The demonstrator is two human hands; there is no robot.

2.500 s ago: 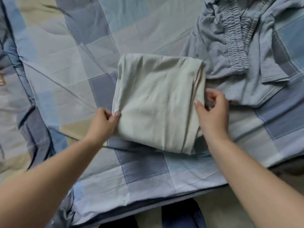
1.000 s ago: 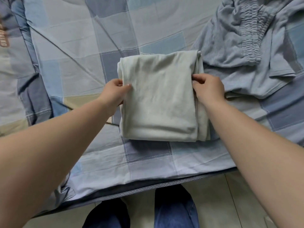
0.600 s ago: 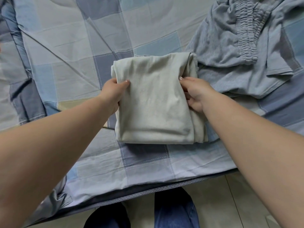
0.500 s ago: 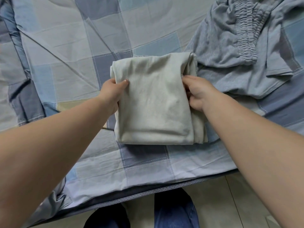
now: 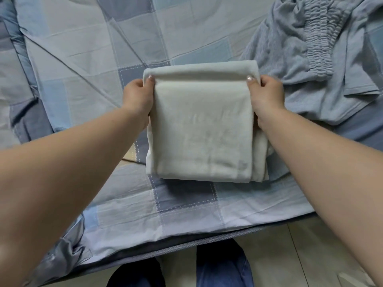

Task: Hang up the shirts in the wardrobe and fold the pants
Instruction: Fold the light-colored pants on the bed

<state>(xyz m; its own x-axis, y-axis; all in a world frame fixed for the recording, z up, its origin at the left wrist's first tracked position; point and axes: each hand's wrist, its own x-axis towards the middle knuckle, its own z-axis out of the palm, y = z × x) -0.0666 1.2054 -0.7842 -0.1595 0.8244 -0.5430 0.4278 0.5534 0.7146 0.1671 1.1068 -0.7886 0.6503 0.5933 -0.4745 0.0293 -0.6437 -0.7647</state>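
Both hands have moved up the folded pants (image 5: pixel 199 129) (near the bed's (image 5: pixel 186 214) front edge); left hand (image 5: pixel 137 98) and right hand (image 5: pixel 266 96) fingers pinch its far corners.

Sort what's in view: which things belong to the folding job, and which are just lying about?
Part of the job:
- folded pale pants, gripped at their sides by the left hand and right hand
- unfolded blue-grey pants with an elastic waistband, right of them

Just there:
- checked bedsheet underneath
- tiled floor
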